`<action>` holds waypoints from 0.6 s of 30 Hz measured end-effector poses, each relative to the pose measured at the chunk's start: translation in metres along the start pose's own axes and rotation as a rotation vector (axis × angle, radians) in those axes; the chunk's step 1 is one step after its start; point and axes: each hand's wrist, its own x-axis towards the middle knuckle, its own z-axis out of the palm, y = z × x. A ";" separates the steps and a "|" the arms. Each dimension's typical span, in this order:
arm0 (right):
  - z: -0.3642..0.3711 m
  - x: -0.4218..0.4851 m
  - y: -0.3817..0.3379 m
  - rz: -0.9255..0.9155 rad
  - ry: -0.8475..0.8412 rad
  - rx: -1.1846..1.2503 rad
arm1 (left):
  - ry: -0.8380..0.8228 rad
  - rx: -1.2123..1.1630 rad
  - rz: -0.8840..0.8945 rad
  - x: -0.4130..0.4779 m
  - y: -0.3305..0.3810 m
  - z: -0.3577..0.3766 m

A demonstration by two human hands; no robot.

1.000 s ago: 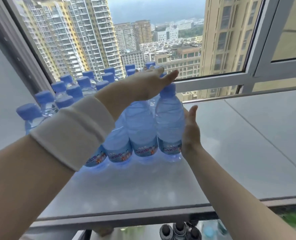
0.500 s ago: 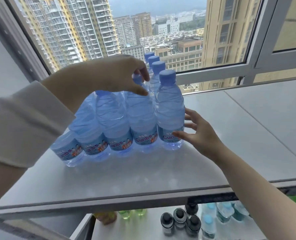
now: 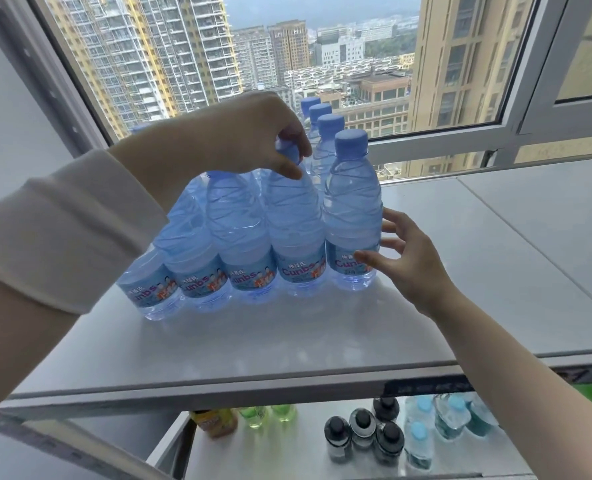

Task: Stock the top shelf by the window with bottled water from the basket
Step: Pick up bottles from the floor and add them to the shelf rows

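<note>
Several clear water bottles with blue caps and blue labels stand in rows on the grey top shelf (image 3: 322, 344) by the window. My left hand (image 3: 253, 133) reaches over the front row and pinches the cap of the second bottle from the right (image 3: 296, 230). My right hand (image 3: 405, 261) has its fingers spread against the label side of the rightmost front bottle (image 3: 353, 216), touching it without gripping. More bottles line up behind that one toward the glass. The basket is not in view.
The window frame (image 3: 495, 140) runs right behind the bottles. The shelf's right half (image 3: 512, 244) is bare grey surface. On a lower shelf (image 3: 287, 455) stand dark-capped bottles (image 3: 364, 434), light-blue-capped bottles (image 3: 422, 434), green bottles and a yellow jar.
One second ago my left palm lay flat over the caps; now its fingers pinch one cap. My right hand slid from behind the end bottle to its side. The view pulled back.
</note>
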 end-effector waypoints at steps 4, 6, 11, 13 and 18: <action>0.007 -0.006 0.002 -0.019 0.037 -0.023 | -0.031 0.014 0.002 0.002 -0.003 0.001; 0.006 -0.007 0.003 0.001 0.000 -0.031 | -0.066 0.022 -0.010 0.002 -0.003 0.000; -0.006 0.009 0.003 0.150 0.064 0.220 | 0.096 -0.185 -0.066 0.007 0.009 -0.007; -0.003 0.023 0.003 0.218 0.113 0.306 | 0.129 -0.200 -0.122 0.024 0.013 -0.006; 0.018 0.049 0.005 0.341 -0.043 0.442 | -0.087 -0.173 -0.215 0.063 0.023 0.007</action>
